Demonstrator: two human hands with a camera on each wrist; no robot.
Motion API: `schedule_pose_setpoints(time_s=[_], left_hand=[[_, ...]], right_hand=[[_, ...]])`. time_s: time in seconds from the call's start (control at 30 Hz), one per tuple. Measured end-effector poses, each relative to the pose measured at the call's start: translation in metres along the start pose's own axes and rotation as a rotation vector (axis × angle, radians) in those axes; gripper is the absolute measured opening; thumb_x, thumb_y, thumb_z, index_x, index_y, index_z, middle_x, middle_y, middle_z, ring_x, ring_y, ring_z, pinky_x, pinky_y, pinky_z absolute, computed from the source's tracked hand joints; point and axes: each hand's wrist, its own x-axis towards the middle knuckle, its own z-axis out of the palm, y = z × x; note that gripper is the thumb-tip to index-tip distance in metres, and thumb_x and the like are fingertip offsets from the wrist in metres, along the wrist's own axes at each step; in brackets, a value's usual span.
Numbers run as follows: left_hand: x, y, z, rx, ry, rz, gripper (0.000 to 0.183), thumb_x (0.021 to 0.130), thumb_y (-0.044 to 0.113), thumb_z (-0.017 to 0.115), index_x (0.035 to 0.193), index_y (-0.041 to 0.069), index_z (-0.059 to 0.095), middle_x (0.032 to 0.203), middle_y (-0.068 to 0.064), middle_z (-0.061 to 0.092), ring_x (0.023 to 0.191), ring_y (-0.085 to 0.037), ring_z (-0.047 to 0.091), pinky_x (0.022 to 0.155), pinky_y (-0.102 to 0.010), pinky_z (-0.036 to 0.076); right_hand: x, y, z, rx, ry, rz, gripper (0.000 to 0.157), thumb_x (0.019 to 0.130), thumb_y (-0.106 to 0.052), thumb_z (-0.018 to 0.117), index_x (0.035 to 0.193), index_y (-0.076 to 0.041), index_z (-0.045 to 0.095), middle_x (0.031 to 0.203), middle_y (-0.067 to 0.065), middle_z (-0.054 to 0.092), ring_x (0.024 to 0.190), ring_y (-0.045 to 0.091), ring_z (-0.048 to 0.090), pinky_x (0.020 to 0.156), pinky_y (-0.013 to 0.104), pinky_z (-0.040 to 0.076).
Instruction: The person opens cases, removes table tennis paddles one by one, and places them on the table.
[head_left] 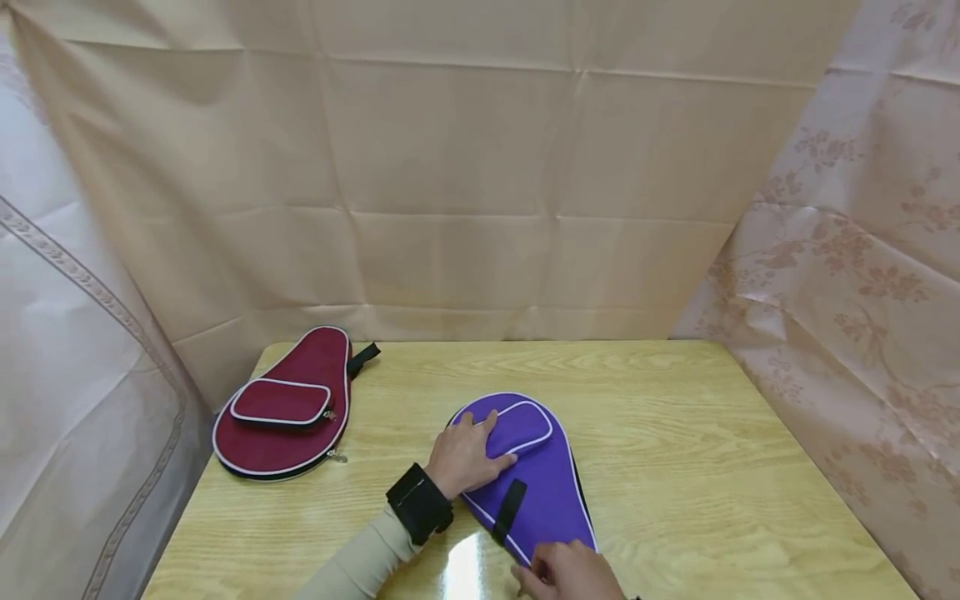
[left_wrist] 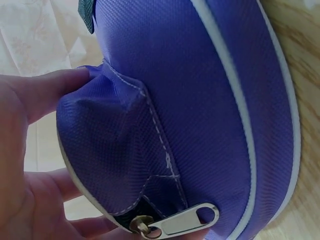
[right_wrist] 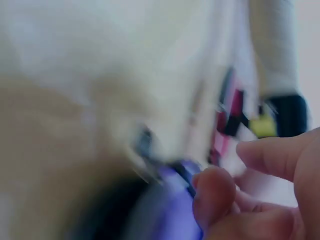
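Note:
A purple table tennis paddle case [head_left: 551, 492] with white piping and a black strap [head_left: 510, 508] lies on the table, its narrow end towards me. My left hand [head_left: 465, 458] grips its raised pocket [head_left: 528, 425]; in the left wrist view the thumb dents one side and the fingers lie along the other. A metal zipper pull [left_wrist: 185, 222] hangs at that pocket's end. My right hand [head_left: 573, 573] is at the narrow end with bent fingers. The right wrist view is blurred, and whether those fingers pinch anything there is hidden.
A dark red paddle case [head_left: 300, 450] with a pocket and black strap lies at the table's back left. The wooden table [head_left: 712, 467] reaches to a beige cloth [head_left: 450, 167] behind, with patterned cloth hanging at both sides.

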Motion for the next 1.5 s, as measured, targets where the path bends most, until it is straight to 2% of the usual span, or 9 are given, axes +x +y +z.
schedule_pose_setpoints(time_s=[0.17, 0.33, 0.4, 0.53, 0.67, 0.8, 1.2, 1.37, 1.5], left_hand=[[0.0, -0.005, -0.001, -0.006, -0.012, 0.017, 0.081, 0.083, 0.061, 0.068, 0.143, 0.008, 0.054, 0.126, -0.028, 0.059, 0.103, -0.04, 0.065, 0.084, -0.049, 0.054], [0.0, -0.013, -0.003, -0.027, -0.04, 0.053, 0.088, 0.081, 0.064, 0.069, 0.147, 0.009, 0.048, 0.132, -0.026, 0.056, 0.11, -0.041, 0.062, 0.087, -0.051, 0.053], [-0.002, -0.016, -0.005, -0.042, -0.06, 0.064, 0.091, 0.08, 0.063, 0.07, 0.148, 0.007, 0.046, 0.134, -0.024, 0.055, 0.113, -0.04, 0.061, 0.087, -0.052, 0.052], [-0.011, -0.023, -0.009, -0.094, -0.117, 0.026, 0.098, 0.077, 0.06, 0.076, 0.15, 0.005, 0.041, 0.14, -0.023, 0.05, 0.118, -0.04, 0.058, 0.089, -0.056, 0.05], [-0.022, -0.026, -0.015, -0.165, -0.147, -0.049, 0.102, 0.074, 0.054, 0.082, 0.151, 0.004, 0.039, 0.142, -0.029, 0.046, 0.123, -0.046, 0.054, 0.094, -0.06, 0.047], [-0.027, -0.027, -0.018, -0.198, -0.151, -0.06, 0.101, 0.074, 0.051, 0.082, 0.151, 0.003, 0.039, 0.142, -0.032, 0.045, 0.122, -0.049, 0.053, 0.097, -0.059, 0.046], [-0.018, -0.036, -0.022, -0.209, -0.199, 0.02, 0.093, 0.079, 0.047, 0.081, 0.151, 0.005, 0.04, 0.145, -0.023, 0.048, 0.128, -0.043, 0.051, 0.102, -0.057, 0.043], [-0.009, -0.039, -0.019, -0.225, -0.217, 0.077, 0.093, 0.078, 0.047, 0.08, 0.153, 0.01, 0.039, 0.146, -0.019, 0.047, 0.129, -0.037, 0.052, 0.103, -0.054, 0.043], [-0.005, -0.043, -0.015, -0.268, -0.232, 0.092, 0.098, 0.077, 0.048, 0.082, 0.155, 0.014, 0.034, 0.143, -0.014, 0.047, 0.126, -0.032, 0.053, 0.103, -0.049, 0.045]], right_hand=[[0.034, 0.011, -0.056, 0.139, 0.169, -0.103, 0.03, 0.095, -0.031, 0.067, 0.067, -0.022, 0.06, 0.058, -0.018, 0.045, 0.049, -0.004, 0.039, 0.044, 0.018, 0.033], [0.082, 0.043, -0.087, 0.192, 0.276, 0.014, 0.018, 0.098, -0.028, 0.064, 0.089, -0.014, 0.071, 0.075, -0.003, 0.062, 0.066, 0.009, 0.053, 0.056, 0.025, 0.043], [0.097, 0.057, -0.086, 0.205, 0.262, 0.094, 0.021, 0.098, -0.03, 0.063, 0.097, -0.01, 0.071, 0.085, 0.003, 0.066, 0.073, 0.014, 0.057, 0.06, 0.027, 0.046], [0.115, 0.074, -0.075, 0.339, 0.122, 0.242, 0.035, 0.099, -0.034, 0.061, 0.108, -0.001, 0.068, 0.094, 0.011, 0.064, 0.077, 0.022, 0.062, 0.063, 0.033, 0.053], [0.119, 0.074, -0.063, 0.471, 0.025, 0.308, 0.039, 0.098, -0.034, 0.06, 0.107, 0.004, 0.068, 0.09, 0.012, 0.064, 0.071, 0.023, 0.064, 0.063, 0.039, 0.057], [0.118, 0.069, -0.057, 0.502, 0.033, 0.343, 0.038, 0.098, -0.033, 0.061, 0.104, 0.003, 0.07, 0.084, 0.009, 0.065, 0.068, 0.021, 0.064, 0.063, 0.04, 0.058], [0.113, 0.071, -0.05, 0.499, 0.067, 0.46, 0.05, 0.097, -0.043, 0.06, 0.105, 0.006, 0.067, 0.086, 0.012, 0.063, 0.074, 0.023, 0.063, 0.064, 0.039, 0.057], [0.106, 0.08, -0.052, 0.536, 0.079, 0.496, 0.044, 0.097, -0.043, 0.059, 0.098, 0.001, 0.067, 0.082, 0.01, 0.062, 0.071, 0.022, 0.061, 0.061, 0.038, 0.055], [0.103, 0.084, -0.058, 0.631, 0.054, 0.441, 0.034, 0.1, -0.034, 0.058, 0.093, -0.001, 0.062, 0.072, 0.006, 0.057, 0.059, 0.019, 0.056, 0.054, 0.034, 0.05]])
